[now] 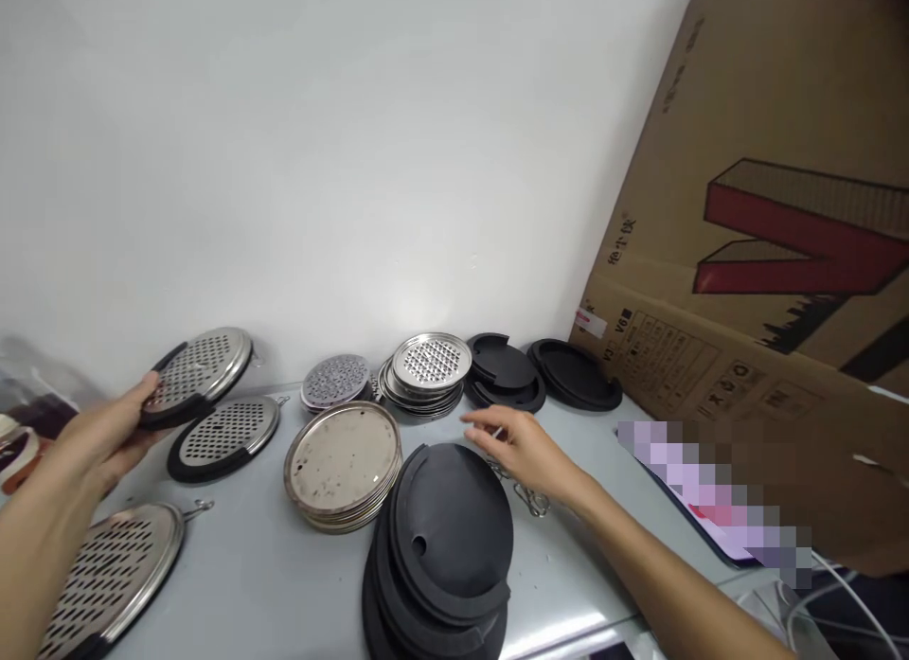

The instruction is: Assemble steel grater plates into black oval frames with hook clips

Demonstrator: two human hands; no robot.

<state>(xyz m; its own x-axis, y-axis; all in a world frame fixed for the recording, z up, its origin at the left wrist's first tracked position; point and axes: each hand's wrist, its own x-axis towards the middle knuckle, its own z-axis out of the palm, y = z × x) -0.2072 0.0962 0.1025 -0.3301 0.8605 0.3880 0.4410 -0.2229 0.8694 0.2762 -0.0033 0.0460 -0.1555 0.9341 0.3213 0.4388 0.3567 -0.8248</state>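
My left hand (128, 428) is closed around the black edge of a round metal grater (205, 362), lifted above the table at the left. Beneath it lies another black-rimmed grater (227, 433); a larger slotted grater (114, 565) with a small metal hook sits nearer me. My right hand (522, 447) hovers just above some wire hooks (532, 499), with index finger and thumb slightly apart and nothing visible between their tips. Beside it are a stack of black plastic discs (461, 527), some with raised partial rims, and a pile of round metal grater plates (432, 362).
A stack of plain metal discs (345, 461) stands mid-table, with small grater plates (335, 381) behind it. Black rings and discs (575, 371) lie against the white wall. A large cardboard box (710, 357) leans at the right, above a phone-like device (696, 490) with a blurred screen.
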